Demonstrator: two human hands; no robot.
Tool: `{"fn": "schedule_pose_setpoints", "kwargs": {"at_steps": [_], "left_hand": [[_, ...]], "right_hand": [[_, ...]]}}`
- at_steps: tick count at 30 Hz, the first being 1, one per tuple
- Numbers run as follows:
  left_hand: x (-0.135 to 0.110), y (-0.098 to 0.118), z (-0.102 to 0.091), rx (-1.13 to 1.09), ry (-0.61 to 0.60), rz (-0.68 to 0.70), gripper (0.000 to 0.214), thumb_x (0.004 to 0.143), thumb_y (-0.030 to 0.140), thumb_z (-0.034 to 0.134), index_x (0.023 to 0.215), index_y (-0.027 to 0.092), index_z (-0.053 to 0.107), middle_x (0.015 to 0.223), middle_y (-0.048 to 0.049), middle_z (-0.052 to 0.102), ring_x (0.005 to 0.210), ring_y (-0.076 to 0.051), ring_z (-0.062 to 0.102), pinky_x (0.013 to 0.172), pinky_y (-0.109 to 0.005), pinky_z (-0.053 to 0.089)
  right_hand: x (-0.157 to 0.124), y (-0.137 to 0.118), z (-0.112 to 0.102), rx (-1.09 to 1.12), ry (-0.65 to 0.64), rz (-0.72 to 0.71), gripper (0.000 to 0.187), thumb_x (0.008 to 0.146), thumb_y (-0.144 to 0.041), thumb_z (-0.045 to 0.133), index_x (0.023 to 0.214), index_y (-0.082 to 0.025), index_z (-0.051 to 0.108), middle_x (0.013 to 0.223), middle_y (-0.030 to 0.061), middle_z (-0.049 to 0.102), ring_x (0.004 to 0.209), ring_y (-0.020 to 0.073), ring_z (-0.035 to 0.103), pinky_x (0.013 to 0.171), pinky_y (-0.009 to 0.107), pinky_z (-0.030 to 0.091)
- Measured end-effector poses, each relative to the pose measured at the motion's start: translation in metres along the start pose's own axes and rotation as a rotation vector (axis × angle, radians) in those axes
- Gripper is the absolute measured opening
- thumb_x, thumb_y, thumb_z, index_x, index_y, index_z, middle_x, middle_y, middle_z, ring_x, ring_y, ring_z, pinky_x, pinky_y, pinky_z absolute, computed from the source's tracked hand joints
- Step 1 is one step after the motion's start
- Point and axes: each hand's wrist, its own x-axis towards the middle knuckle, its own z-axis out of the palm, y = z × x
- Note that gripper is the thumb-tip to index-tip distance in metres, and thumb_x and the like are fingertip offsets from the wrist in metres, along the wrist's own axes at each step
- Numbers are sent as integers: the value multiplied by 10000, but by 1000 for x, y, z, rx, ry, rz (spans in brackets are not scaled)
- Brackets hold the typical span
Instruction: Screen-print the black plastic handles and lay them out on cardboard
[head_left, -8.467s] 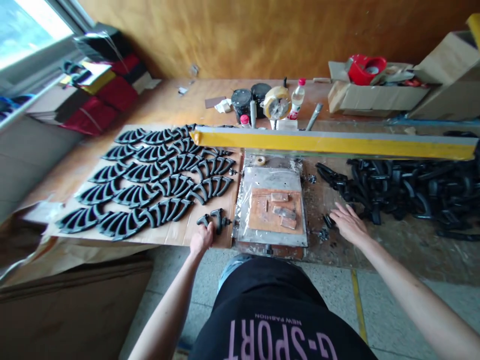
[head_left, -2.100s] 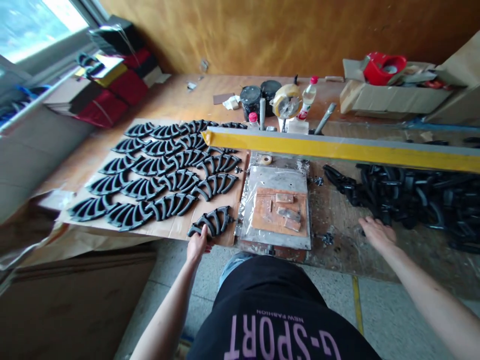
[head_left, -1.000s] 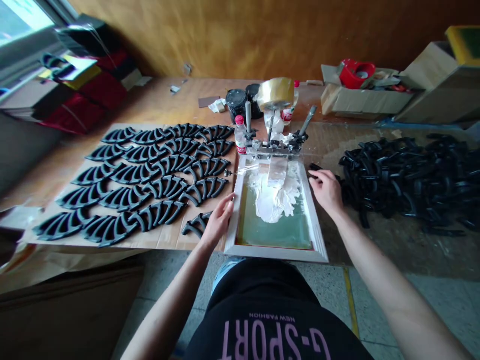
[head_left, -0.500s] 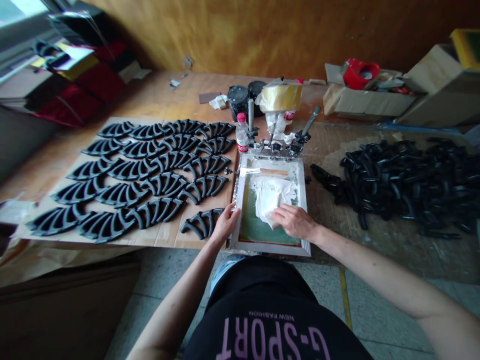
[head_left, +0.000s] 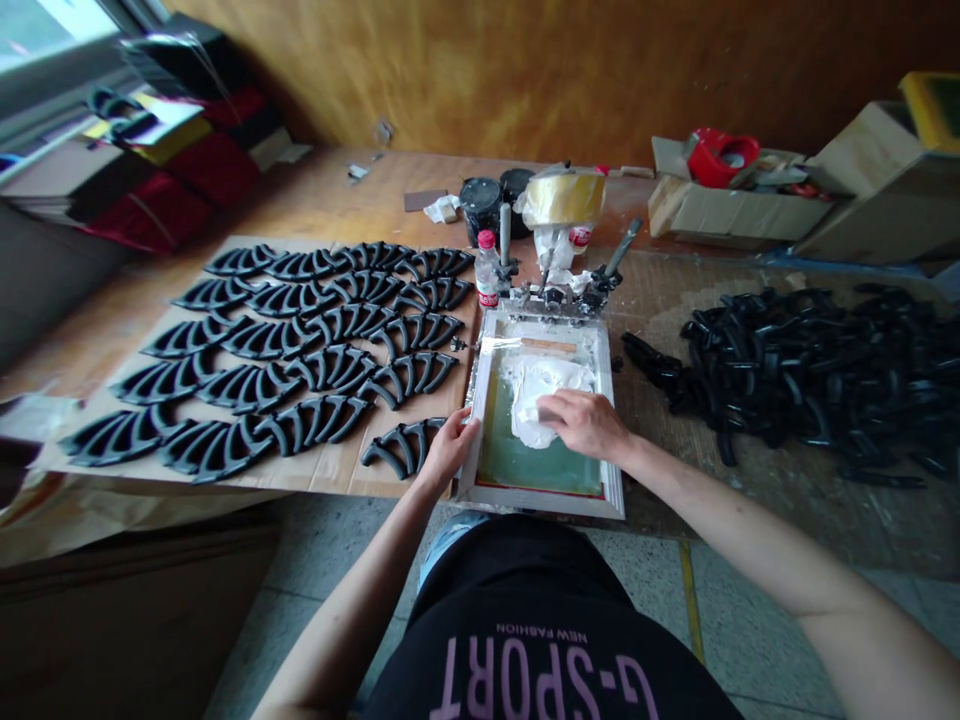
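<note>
A screen printing frame (head_left: 613, 440) with a pale rim and green mesh (head_left: 536, 470) lies in front of me. White ink (head_left: 559, 375) is spread over the middle of the mesh. My left hand (head_left: 452, 447) is closed on the frame's left side, with the fingertips at its edge. My right hand (head_left: 589, 425) is closed over the ink, pinching a small ink-coated scraper (head_left: 531, 412), mostly hidden by the fingers. A wooden strip (head_left: 549, 345) lies across the far end of the frame. Metal clamps (head_left: 553, 295) hold that end.
Rows of curved black parts (head_left: 274, 335) lie on cardboard at left; a heap of similar black pieces (head_left: 780, 370) is at right. Behind the frame stand a red-capped bottle (head_left: 487, 275), dark tubs (head_left: 480, 205) and a tape roll (head_left: 564, 197). An open carton (head_left: 739, 205) sits back right.
My right hand has shifted slightly up and left over the mesh, and the ink patch has a rounder near edge. My left hand stays on the frame. The view has tilted slightly.
</note>
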Motion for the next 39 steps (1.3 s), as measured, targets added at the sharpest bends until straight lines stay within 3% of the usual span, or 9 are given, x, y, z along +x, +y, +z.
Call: {"fn": "schedule_pose_setpoints", "kwargs": {"at_steps": [5,10,14,18,22,27,30,34,39], "left_hand": [[-20,41,-13,-23,8,38,676,820,590,579,1379,219,503,880,-40,678,695,-162,602,582,-235,447],[-41,107,-19,-145,94,214,545,901,617,426,1149,196,669,790,-27,627,637,-131,547,542,-224,441],[-28,157,-12,-325,120,503,432,907,548,472,1084,195,645,985,-47,649,753,-122,599,578,-203,480],[-4,182,1,-445,80,534,477,927,587,399,1208,228,540,963,-45,668,794,-124,644,588,-203,501],[-11,149,21,-514,78,361,543,900,642,415,1195,202,534,963,-74,696,776,-140,661,587,-214,512],[-54,67,50,-430,-361,-176,606,780,676,585,1102,164,611,1115,-173,685,850,-239,687,552,-275,537],[-65,36,43,-572,-100,-182,543,784,673,577,981,168,595,1016,-118,688,846,-209,672,596,-275,551],[-65,-3,-13,-531,256,-189,473,811,632,565,920,172,548,846,-53,674,666,-155,648,547,-259,531],[-68,-70,-88,-234,464,-379,550,872,694,352,979,174,495,949,-127,729,584,-174,675,495,-269,494]], "right_hand": [[55,32,-41,5,213,262,531,884,-349,615,1396,-258,508,1136,68,660,960,227,623,830,329,473],[32,95,-70,49,448,521,422,926,-407,487,1271,-192,598,1051,100,666,855,222,629,811,363,485],[-7,116,-34,114,324,594,345,926,-442,455,1034,-189,663,898,77,670,818,231,618,754,368,493],[-26,77,31,95,112,407,262,849,-458,603,810,-200,628,899,74,647,867,227,612,802,345,486],[-23,40,50,-52,-62,412,164,919,-320,518,828,-191,563,897,117,646,878,245,611,773,335,449],[-6,-11,36,77,-37,435,188,975,-332,428,879,-206,530,807,73,651,761,221,610,661,308,413],[13,-64,44,130,10,134,193,976,-297,435,851,-209,553,863,86,651,852,230,593,747,329,434],[52,-116,70,193,-76,-203,212,968,-356,487,891,-204,614,935,79,663,976,229,559,868,343,435],[104,-126,99,4,-254,-100,378,943,-511,487,1080,-177,600,957,122,698,1015,265,586,858,359,435]]}}
